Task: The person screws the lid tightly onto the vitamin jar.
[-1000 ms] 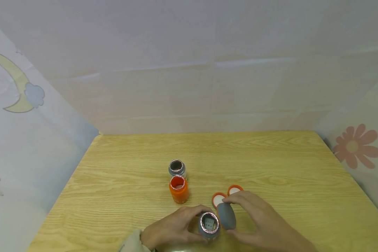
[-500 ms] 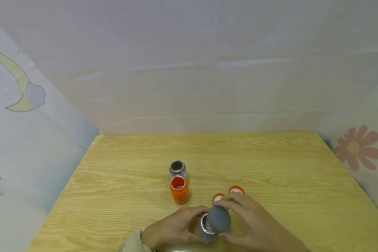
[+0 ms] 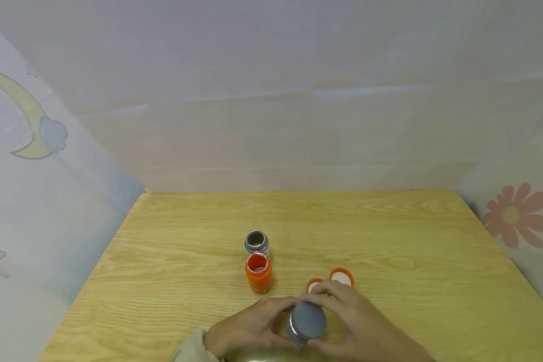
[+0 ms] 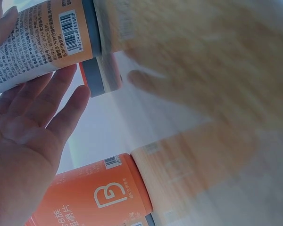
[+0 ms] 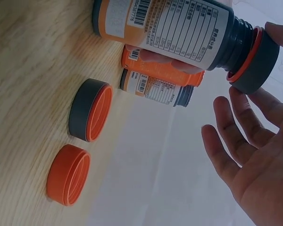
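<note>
At the table's near edge my left hand (image 3: pixel 253 324) grips an open-mouthed dark grey bottle (image 5: pixel 179 37) with an orange-and-white printed label. Between thumb and fingertips, my right hand (image 3: pixel 357 327) pinches a grey screw lid (image 3: pixel 309 320) with an orange inner ring. The lid sits over the bottle's mouth, slightly tilted; in the right wrist view part of the threaded neck still shows beside it. From above, the lid hides the bottle's opening. The left wrist view shows the bottle's barcode side (image 4: pixel 42 42) against the left fingers.
Beyond the left hand stand an uncapped orange bottle (image 3: pixel 260 279) and, behind it, an uncapped grey bottle (image 3: pixel 264 249). A grey lid (image 5: pixel 85 110) and an orange lid (image 5: pixel 66 174) lie inner side up beside the right hand. Printed sheets surround the wooden table (image 3: pixel 163 241).
My right hand has brought the grey lid leftward, from beside the bottle onto its mouth, turning it from edge-on to top up. The left hand keeps its grip on the bottle.
</note>
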The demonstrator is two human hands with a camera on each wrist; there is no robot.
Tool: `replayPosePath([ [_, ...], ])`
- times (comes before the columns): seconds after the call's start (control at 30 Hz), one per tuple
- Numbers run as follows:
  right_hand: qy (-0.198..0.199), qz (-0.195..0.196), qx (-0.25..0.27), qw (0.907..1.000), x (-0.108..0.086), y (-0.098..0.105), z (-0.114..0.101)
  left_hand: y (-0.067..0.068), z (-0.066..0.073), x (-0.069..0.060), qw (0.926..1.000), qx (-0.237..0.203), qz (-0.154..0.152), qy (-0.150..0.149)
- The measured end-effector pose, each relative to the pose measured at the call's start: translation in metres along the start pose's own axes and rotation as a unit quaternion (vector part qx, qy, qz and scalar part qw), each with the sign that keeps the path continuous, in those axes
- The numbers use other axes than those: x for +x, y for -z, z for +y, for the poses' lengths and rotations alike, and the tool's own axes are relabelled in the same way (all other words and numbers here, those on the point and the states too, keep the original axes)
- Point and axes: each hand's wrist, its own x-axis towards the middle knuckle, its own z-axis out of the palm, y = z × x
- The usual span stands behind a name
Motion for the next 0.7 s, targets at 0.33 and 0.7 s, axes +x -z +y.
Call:
replayPosePath([
  [0.33, 0.019, 0.003, 0.003, 0.9998, 0.0037, -0.0054, 0.0004, -0.0008, 0.0000, 0.0006, 1.0000, -0.002, 0.002, 0.001],
  [0.7, 0.008, -0.008, -0.006, 0.9999, 0.0060, -0.0088, -0.0006, 0.0010, 0.0017, 0.0006, 1.0000, 0.001, -0.004, 0.009],
])
